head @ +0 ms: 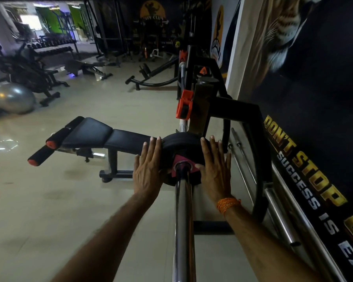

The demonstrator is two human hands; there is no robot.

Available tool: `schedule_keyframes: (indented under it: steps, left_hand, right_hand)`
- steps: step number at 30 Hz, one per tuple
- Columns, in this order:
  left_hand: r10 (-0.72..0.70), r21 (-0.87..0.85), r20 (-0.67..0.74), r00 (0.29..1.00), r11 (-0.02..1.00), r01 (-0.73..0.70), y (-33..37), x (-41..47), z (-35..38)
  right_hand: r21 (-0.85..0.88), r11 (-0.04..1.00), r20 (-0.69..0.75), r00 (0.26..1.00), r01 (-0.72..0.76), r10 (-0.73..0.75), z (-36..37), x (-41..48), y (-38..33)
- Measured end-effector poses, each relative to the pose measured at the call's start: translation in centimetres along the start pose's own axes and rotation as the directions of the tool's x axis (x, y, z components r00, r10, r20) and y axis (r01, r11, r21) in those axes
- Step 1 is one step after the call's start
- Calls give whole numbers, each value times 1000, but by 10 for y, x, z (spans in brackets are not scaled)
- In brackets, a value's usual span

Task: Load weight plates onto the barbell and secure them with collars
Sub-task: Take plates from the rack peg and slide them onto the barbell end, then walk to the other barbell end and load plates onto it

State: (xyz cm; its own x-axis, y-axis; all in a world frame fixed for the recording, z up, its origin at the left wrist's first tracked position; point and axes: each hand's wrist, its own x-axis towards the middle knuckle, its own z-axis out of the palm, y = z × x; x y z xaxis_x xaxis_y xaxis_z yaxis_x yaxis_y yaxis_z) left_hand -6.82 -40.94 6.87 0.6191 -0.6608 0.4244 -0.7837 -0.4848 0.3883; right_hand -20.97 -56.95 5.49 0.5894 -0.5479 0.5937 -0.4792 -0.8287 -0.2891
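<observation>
A black round rubber weight plate with a pink centre (180,151) sits threaded on the shiny chrome barbell sleeve (182,216). The left hand (148,165) and right hand (216,169) press flat on its sides, fingers spread, not clenched. Beyond the plate, an orange-and-black plastic collar (184,105) hangs on the black steel rack (238,110).

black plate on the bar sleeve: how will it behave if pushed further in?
The weight plate looks rigid and probably heavy for its size. Threaded on the chrome barbell, it should slide, not tip. Left hand and right hand press flat, suggesting friction.

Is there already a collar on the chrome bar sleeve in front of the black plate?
No: the chrome barbell sleeve is bare in front of the black weight plate.
</observation>
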Motion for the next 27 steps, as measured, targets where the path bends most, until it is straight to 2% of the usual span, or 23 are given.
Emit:
schedule_keyframes:
  steps: [4,7,10,12,17,27]
  left_hand:
    - [-3,-6,4,1000,1000,3,-17,-14,-31]
    - [-9,30,-45,999,1000,11,-42,-29,-64]
    - [-19,86,-93,995,996,27,-75,-48,-101]
    - [-28,110,-92,995,993,38,-97,-62,-123]
    - [-88,191,-97,991,976,105,-171,-117,-178]
    - [-360,299,-90,929,880,370,-331,-215,-219]
  right_hand:
    - [132,991,-59,998,-2,10,-27,-2,-39]
    - [253,965,-28,998,67,-62,-44,1,-86]
    - [233,959,60,982,162,-180,-52,2,-136]
    - [201,962,104,973,184,-208,-48,-2,-167]
    - [231,951,179,952,206,-250,-8,-41,-265]
    - [331,909,399,835,254,-378,117,-103,-411]
